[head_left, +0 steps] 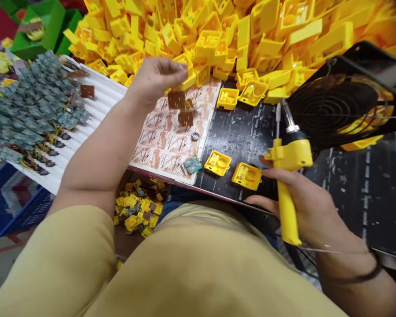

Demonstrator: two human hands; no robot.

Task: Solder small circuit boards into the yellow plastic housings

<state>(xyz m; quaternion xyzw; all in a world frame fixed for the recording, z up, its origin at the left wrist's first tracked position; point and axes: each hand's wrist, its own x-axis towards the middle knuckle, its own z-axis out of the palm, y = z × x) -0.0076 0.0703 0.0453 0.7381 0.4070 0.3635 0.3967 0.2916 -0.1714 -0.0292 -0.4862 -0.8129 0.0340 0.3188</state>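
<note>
The left hand is hanging closed above a brown square. The right hand is gripping a yellow soldering gun right of the printed sheet.

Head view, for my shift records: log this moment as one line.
left hand: over brown square pieces | right hand: holds yellow soldering iron | nearby: yellow plastic housings

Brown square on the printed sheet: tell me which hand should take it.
Left, probably: the left hand hangs just above the brown square, while the right hand is farther off, gripping the soldering iron.
</note>
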